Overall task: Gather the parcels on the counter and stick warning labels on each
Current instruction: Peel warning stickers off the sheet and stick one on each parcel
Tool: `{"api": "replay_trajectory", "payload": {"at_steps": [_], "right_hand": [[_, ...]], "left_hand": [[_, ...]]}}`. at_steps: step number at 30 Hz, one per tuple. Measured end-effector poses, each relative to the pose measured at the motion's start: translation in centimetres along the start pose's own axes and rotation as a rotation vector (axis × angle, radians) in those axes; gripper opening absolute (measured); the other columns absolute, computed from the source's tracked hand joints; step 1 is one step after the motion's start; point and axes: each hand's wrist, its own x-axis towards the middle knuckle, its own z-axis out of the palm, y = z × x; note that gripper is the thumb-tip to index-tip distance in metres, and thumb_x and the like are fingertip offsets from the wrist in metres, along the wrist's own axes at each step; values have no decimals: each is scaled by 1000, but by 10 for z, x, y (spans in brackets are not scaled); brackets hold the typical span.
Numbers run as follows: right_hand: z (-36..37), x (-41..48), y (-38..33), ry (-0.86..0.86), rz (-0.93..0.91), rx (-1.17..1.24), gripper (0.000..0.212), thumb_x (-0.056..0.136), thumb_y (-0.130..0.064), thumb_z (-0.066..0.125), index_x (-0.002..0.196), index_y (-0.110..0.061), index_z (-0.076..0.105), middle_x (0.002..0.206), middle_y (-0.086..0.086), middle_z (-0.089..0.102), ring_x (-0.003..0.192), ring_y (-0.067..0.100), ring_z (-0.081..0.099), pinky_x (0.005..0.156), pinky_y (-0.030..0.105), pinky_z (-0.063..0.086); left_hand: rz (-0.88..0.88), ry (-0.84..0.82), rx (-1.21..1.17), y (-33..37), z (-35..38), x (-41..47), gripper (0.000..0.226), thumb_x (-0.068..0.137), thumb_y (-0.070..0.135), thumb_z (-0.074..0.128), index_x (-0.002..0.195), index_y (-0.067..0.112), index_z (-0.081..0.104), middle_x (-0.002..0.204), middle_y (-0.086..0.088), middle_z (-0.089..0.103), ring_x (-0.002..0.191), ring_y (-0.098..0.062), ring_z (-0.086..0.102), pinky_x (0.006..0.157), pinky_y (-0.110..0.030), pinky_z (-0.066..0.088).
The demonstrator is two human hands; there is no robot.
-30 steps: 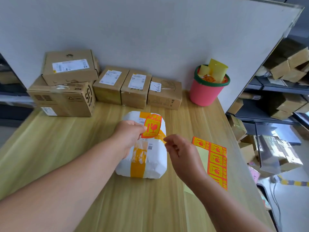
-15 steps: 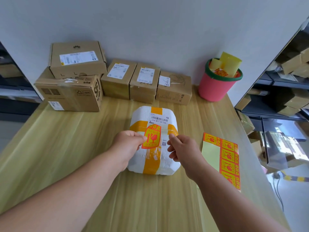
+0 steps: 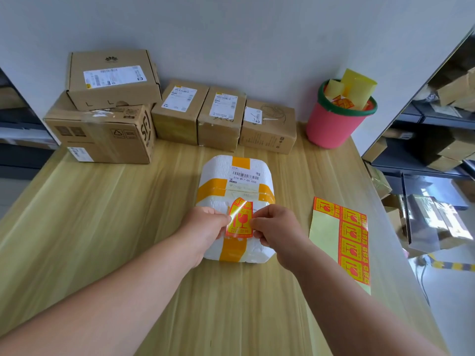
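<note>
A white foam parcel (image 3: 218, 173) banded with orange tape lies flat on the wooden counter (image 3: 102, 214), a barcode slip on its top. A red and yellow warning label (image 3: 239, 219) rests on the parcel's near half. My left hand (image 3: 205, 228) pinches the label's left edge and my right hand (image 3: 279, 229) pinches its right edge. To the right lies the label sheet (image 3: 352, 240) with several warning labels left on it and a bare pale strip.
Several cardboard parcels line the back wall: two stacked boxes (image 3: 102, 109) at the left and three smaller ones (image 3: 223, 116) beside them. A pink bucket (image 3: 331, 127) with yellow backing scraps stands at the back right. Shelves with boxes (image 3: 437, 140) rise past the counter's right edge.
The parcel went from tilted up to lying flat. My right hand came in and took the label's right edge; the label now sits lower, on the parcel's near half.
</note>
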Motion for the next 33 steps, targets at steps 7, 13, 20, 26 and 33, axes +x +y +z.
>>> {"api": "replay_trajectory", "payload": {"at_steps": [7,13,20,26,33], "right_hand": [[8,6,8,58,-67,-194,12,78,-3,57,81,-13,63,65,3,63,57,12,58,55,27,47],[12,10,6,74,-147,-341,13,80,-10,57,75,-21,61,75,2,66,72,20,62,59,30,47],[14,14,6,110,-189,-307,13,79,-9,57,75,-22,61,71,-4,62,72,17,60,63,30,47],[15,18,6,117,-185,-400,11,81,-11,56,82,-20,62,75,-5,61,74,16,60,65,32,50],[21,21,3,124,-203,-595,7,83,-16,54,88,-19,59,76,-5,59,70,15,56,50,23,36]], "left_hand": [[-5,46,139,-4,4,10,17,84,14,63,69,7,57,64,-10,59,57,-21,53,58,-25,40],[13,83,233,-3,4,16,23,82,21,64,63,10,58,64,-9,62,61,-24,58,61,-27,46],[109,126,329,-4,5,22,16,79,20,62,68,9,64,72,-15,68,62,-25,56,64,-32,48],[98,151,474,-2,8,29,18,82,23,61,69,11,62,79,-14,69,75,-30,66,66,-35,52],[51,164,708,8,13,34,12,81,26,58,78,14,58,73,-6,60,75,-29,64,51,-26,37]]}}
